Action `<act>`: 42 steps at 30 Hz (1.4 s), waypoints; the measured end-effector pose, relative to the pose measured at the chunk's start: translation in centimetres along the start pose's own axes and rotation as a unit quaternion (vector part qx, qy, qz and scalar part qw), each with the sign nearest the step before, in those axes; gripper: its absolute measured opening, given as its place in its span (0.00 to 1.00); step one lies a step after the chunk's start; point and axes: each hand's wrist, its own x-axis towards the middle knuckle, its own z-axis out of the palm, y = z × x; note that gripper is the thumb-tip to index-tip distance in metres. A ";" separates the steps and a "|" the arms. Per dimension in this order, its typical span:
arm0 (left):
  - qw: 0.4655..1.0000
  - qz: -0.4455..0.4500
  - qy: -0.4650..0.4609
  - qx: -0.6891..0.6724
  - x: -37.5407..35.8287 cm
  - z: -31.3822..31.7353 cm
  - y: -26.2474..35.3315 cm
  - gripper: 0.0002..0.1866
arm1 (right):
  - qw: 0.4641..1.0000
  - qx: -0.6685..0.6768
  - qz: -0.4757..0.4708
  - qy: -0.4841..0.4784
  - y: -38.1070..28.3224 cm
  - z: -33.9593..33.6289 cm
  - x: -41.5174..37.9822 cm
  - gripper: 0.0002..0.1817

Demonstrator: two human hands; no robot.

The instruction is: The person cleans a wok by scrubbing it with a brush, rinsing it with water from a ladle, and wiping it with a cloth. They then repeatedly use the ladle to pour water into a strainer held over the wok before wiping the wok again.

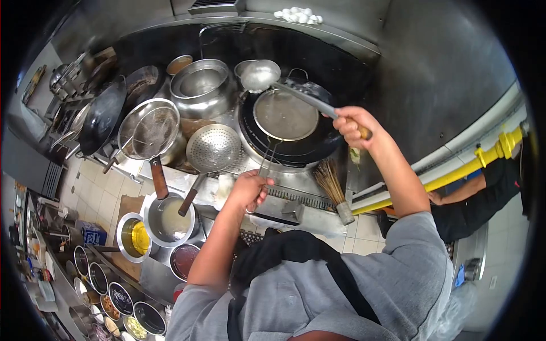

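Note:
My right hand (pixel 354 126) is closed around the wooden-ended handle of a metal ladle (pixel 261 76), whose bowl is raised behind the wok at the upper middle. With my left hand (pixel 250 191) I grip the wire handle of a round fine-mesh strainer (pixel 286 115). The strainer lies level over the dark wok (pixel 250 129) on the stove. A perforated skimmer (pixel 214 148) rests on the stove just left of the wok. What the wok holds under the mesh cannot be made out.
Left of the wok stand a steel pot (pixel 200 91), a wire basket strainer (pixel 149 129) and dark woks. Nearer are a saucepan (pixel 169 220) and a bowl with yellow liquid (pixel 138 238). A bamboo brush (pixel 333 184) is at the right front. Another person's arm (pixel 463 190) shows far right.

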 end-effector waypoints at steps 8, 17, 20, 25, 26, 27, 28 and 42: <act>1.000 0.001 0.002 0.014 0.7 1.0 -0.5 0.06 | 0.749 -0.572 -0.180 0.284 3.1 1.2 -7.4 0.15; 1.000 0.006 -0.013 0.020 -1.4 -0.9 0.0 0.06 | 0.797 -0.545 -0.185 0.185 -2.4 8.3 7.9 0.05; 0.998 0.000 -0.003 0.066 -1.9 -2.3 1.2 0.07 | 0.836 -0.506 -0.142 0.160 -4.0 9.6 20.4 0.06; 0.995 -0.009 -0.037 0.091 -1.6 -4.8 1.4 0.07 | 0.787 -0.569 -0.079 0.223 -1.5 14.3 37.2 0.09; 0.994 -0.001 -0.061 0.091 -1.4 -5.6 1.2 0.07 | 0.776 -0.581 -0.091 0.228 -0.8 14.1 40.7 0.11; 0.995 -0.006 -0.063 0.071 -1.8 -6.2 1.2 0.07 | 0.776 -0.574 -0.079 0.248 -0.4 13.9 44.2 0.11; 0.997 -0.012 -0.064 0.051 -2.3 -6.8 1.4 0.07 | 0.777 -0.566 -0.067 0.268 -0.1 13.8 47.3 0.10; 0.995 -0.028 -0.064 0.076 -3.9 -8.0 1.3 0.06 | 0.987 0.139 0.079 0.009 0.2 8.6 46.8 0.07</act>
